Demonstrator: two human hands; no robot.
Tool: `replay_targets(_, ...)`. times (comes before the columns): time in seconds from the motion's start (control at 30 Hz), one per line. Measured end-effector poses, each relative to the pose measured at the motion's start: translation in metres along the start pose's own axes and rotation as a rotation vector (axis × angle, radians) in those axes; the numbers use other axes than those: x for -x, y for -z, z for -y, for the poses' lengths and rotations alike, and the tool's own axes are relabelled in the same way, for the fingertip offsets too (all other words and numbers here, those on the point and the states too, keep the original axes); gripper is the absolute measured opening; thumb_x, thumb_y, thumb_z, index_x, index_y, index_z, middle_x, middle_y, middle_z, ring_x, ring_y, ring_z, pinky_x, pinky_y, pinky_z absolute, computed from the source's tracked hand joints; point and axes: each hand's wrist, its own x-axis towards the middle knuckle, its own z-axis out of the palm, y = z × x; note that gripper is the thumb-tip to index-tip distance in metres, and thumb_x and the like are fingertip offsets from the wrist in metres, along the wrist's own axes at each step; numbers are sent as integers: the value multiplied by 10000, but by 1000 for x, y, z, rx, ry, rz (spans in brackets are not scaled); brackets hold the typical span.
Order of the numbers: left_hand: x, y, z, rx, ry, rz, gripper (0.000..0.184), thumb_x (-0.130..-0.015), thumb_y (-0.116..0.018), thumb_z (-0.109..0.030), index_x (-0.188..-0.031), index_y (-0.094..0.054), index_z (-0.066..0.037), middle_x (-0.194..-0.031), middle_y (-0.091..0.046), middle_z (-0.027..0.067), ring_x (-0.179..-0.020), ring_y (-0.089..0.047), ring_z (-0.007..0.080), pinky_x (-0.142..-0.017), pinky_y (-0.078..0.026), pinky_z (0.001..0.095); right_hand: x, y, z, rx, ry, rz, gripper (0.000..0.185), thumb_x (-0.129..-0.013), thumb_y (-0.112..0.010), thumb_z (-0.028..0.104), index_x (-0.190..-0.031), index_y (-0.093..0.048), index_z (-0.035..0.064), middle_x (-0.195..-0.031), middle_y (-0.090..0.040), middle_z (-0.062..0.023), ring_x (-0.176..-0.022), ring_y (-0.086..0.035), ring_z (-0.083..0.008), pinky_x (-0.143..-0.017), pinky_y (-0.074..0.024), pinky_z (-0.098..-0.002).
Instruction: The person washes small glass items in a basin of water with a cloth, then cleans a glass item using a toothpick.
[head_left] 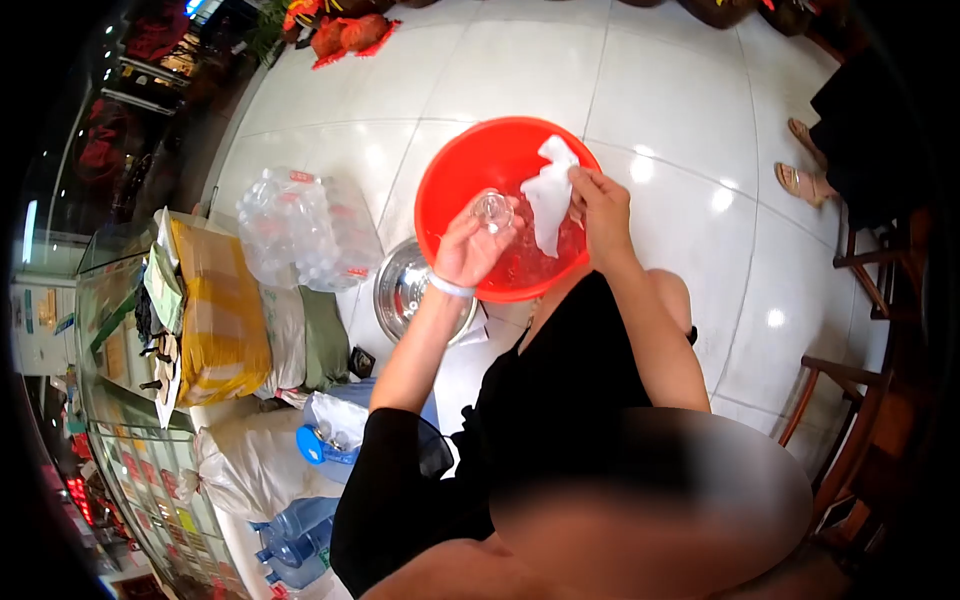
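My left hand [468, 246] holds a small clear glass cup [493, 211] over the left part of a red basin [440, 160]. The cup's round rim faces up toward me. Over the basin's right side, my right hand [602, 208] pinches a white cloth [548, 200] that hangs limp between the two hands. Water and some clear items show at the bottom of the basin, too blurred to name. A shiny metal bowl [392, 300] stands on the floor beside the basin, partly behind my left forearm.
Shrink-wrapped clear bottles [300, 225] sit left of the basin. Further left are a yellow-taped carton [215, 310], sacks [250, 455] and blue water jugs [300, 540]. A person's sandalled feet [803, 180] and wooden chairs [850, 400] are at the right. Tiled floor [690, 100] surrounds the basin.
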Motion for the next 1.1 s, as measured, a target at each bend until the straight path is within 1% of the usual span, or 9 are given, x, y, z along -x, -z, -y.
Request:
replay_targets(0.13,-8,46,-5,-485,55,-283,329,-692,-490,122,-1001,-455,16,-932,-567,172,-895,-579,311,-800,-490,406,0,6,11,-148,2,-66,174,-817,-553,133,-692,-562,12,-553,-407,29,-480,-332,-49,-443,-275,-204)
replay_targets(0.27,-29,127,-5,-744,191,-652,205,-704,-530,76,-894,-551,2,-825,-590,91,-773,-608,225,-724,-517,351,-4,8,21,-206,22,-126,164,-822,-556,141,-730,-568,6,-573,-416,28,-493,-338,-51,-452,-285,-207)
replay_targets(0.37,-44,165,10,-1301,367,-709,179,-686,-595,6,-864,-594,-9,-794,-620,110,-763,-618,252,-703,-510,349,-7,8,20,-238,12,-147,160,-826,-553,144,-773,-579,-5,-571,-416,24,-494,-340,-53,-455,-289,-208)
replay_targets(0.43,-54,184,26,-2111,401,-615,222,-655,-655,-101,-860,-620,-21,-843,-629,158,-806,-609,303,-713,-487,381,-7,6,18,-246,-9,-110,164,-828,-549,143,-802,-585,-15,-567,-411,24,-493,-339,-52,-457,-290,-206)
replay_targets(0.53,-76,235,49,-2104,459,-636,387,-628,-664,-141,-997,-587,-53,-943,-578,222,-890,-564,352,-780,-466,394,-6,5,21,-235,-48,-113,169,-852,-522,140,-819,-570,-18,-591,-385,35,-504,-311,-45,-470,-283,-190)
replay_targets(0.7,-81,249,69,-2145,480,-630,250,-692,-602,-194,-887,-622,-39,-954,-592,194,-948,-548,340,-808,-432,435,-5,8,24,-239,-74,-133,169,-837,-543,146,-826,-576,-19,-567,-390,32,-495,-321,-48,-458,-285,-202)
replay_targets(0.87,-78,263,72,-2382,541,-630,245,-679,-620,-252,-824,-645,-57,-903,-621,144,-1094,-431,267,-957,-226,486,-7,8,20,-231,-107,-111,165,-842,-537,142,-847,-577,-19,-584,-398,34,-506,-324,-46,-460,-282,-201)
replay_targets(1.0,-81,268,75,-2385,589,-630,259,-697,-599,-288,-858,-644,-90,-1009,-592,110,-1090,-441,268,-930,-230,520,-10,7,18,-244,-95,-77,159,-844,-535,139,-851,-576,-15,-586,-396,36,-512,-324,-45,-467,-281,-200)
replay_targets(1.1,-78,248,74,-2375,468,-588,204,-670,-609,-209,-783,-645,-42,-887,-621,145,-1058,-457,298,-954,-228,515,-9,10,17,-230,-88,-83,163,-845,-535,141,-854,-575,-17,-582,-391,37,-510,-317,-46,-468,-280,-201)
